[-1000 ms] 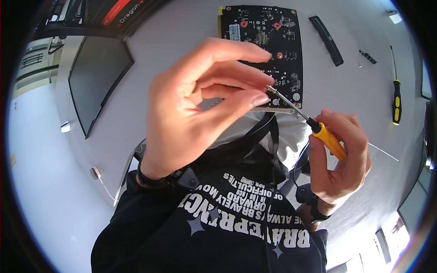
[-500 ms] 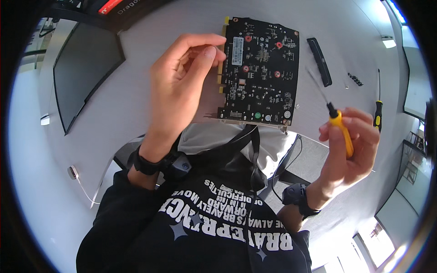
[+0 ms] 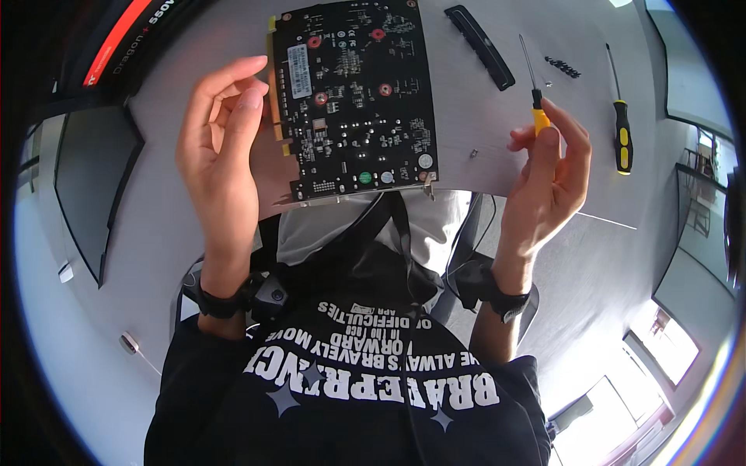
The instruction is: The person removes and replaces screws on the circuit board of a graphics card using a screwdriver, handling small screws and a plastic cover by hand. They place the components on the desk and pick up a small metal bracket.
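A black graphics card (image 3: 350, 144) lies with its circuit side up in front of me, its gold contacts along the left edge and its metal bracket toward my body. My left hand (image 3: 221, 147) is at that contact edge with thumb and index finger apart, holding nothing visible; whether the fingertips touch the card I cannot tell. To the right of the card, my right hand (image 3: 556, 167) grips a screwdriver (image 3: 541, 120) by its yellow handle. Its thin shaft points away from me, and the tip touches no screw.
Beyond the card's right side lies a long black strip (image 3: 480, 48). Several black screws (image 3: 561, 67) lie in a row, with a small silver screw (image 3: 549, 83) and another small screw (image 3: 474, 153) nearby. A black-and-yellow screwdriver (image 3: 622, 136) rests farther right. A black-and-red box (image 3: 116, 43) stands far left.
The whole view has shifted, so the table things sit farther left and higher. The screwdriver in my right hand has swung from slanting left to pointing nearly straight away. My left hand stays beside the card.
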Motion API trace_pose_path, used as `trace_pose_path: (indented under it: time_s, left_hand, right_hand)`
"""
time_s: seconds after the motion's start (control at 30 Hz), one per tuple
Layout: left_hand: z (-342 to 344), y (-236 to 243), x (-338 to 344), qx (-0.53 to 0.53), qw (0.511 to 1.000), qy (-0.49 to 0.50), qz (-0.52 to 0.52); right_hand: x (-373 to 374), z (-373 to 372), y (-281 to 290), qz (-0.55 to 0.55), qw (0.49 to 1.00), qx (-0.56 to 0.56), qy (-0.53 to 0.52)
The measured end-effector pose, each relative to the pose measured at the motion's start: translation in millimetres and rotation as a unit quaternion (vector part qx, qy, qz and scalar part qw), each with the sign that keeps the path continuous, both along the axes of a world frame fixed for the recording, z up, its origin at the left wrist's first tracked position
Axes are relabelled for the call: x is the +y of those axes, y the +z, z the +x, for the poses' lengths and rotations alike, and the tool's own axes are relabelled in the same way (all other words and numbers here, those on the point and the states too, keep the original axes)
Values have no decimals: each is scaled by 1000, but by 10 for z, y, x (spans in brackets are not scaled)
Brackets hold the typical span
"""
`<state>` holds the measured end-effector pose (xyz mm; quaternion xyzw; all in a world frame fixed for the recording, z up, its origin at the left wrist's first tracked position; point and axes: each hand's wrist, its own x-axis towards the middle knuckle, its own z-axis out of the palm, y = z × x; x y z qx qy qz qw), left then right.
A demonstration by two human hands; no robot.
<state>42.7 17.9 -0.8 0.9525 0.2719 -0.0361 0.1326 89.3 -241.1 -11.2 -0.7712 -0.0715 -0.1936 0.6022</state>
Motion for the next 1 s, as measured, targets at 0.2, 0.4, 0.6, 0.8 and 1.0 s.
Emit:
trace_pose_path:
  time_s: [0.2, 0.4, 0.6, 0.8, 1.0]
  left_hand:
    - [-50, 114, -68, 16, 999, 19, 38]
    - [-206, 498, -506, 24, 996, 41, 79]
    - [-30, 349, -1002, 30, 991, 57, 121]
    - [132, 294, -1267, 30, 986, 45, 159]
    - [292, 269, -1397, -15, 991, -35, 129]
  right_hand:
    - [-177, -61, 59, 68, 997, -16, 13]
    - [-318, -130, 130, 169, 985, -9, 32]
    - [-471, -228, 216, 202, 977, 8, 65]
    - [-661, -333, 252, 193, 981, -6, 21]
    - [-736, -473, 432, 193, 980, 28, -40]
